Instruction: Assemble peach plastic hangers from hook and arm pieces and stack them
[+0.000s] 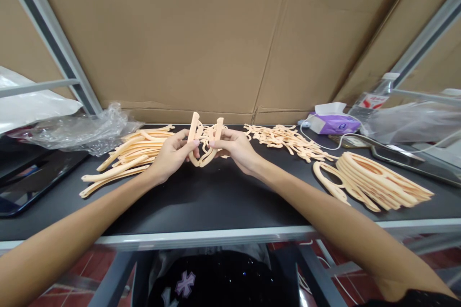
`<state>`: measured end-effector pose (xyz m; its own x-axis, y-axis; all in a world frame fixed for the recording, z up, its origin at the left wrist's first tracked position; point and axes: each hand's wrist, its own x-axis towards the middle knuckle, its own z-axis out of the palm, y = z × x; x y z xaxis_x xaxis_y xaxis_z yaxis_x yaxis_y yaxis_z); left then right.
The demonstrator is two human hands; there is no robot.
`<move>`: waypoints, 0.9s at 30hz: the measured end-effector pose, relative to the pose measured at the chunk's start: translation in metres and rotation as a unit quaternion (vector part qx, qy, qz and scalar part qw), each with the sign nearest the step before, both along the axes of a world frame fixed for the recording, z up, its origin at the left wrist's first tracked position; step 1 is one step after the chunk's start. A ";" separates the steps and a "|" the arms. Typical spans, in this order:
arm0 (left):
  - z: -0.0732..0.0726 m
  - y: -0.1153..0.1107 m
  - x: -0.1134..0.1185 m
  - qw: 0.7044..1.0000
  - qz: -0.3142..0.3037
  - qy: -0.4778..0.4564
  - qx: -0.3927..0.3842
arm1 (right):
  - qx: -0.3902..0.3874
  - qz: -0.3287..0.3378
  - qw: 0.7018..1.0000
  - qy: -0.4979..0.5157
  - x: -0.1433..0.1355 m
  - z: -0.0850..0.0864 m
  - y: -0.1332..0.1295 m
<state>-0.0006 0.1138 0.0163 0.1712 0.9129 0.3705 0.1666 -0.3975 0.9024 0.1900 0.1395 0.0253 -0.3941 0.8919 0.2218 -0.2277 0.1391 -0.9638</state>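
Observation:
My left hand (172,152) and my right hand (238,150) are raised over the middle of the black table. Between them is a peach-coloured U-shaped strip (206,159), its two flat ends pointing up. The left thumb and fingers pinch one side of it, and the right thumb and fingers pinch the other. Whether it is a single bent piece or two joined ones, I cannot tell. Left of my left hand lies a pile of long curved peach strips (135,146). Beyond my right hand spread small wavy peach pieces (284,138), some partly hidden behind the hands.
At the right, looped peach frames (378,180) lie stacked near the table's front edge (201,236). Behind them are a purple tissue pack (329,123), a white cable, a phone and a bottle (378,96). Crumpled clear plastic (90,129) and a dark glossy tray-like object (32,184) occupy the left.

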 end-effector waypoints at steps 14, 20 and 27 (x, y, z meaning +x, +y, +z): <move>0.000 -0.001 -0.001 0.999 0.007 0.044 0.023 | -0.016 0.025 0.999 0.015 0.002 -0.002 0.000; -0.001 -0.004 -0.001 0.995 -0.038 0.091 -0.017 | -0.025 0.025 0.998 0.055 -0.003 -0.002 -0.007; 0.004 -0.007 -0.003 0.990 -0.053 0.093 -0.092 | 0.030 0.005 0.995 -0.095 -0.002 0.002 -0.008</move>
<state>-0.0032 0.1069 0.0205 0.3194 0.9354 0.1520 0.3034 -0.2529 0.9187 0.1878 0.1314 0.0273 -0.4425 0.8754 0.1946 -0.0429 0.1961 -0.9796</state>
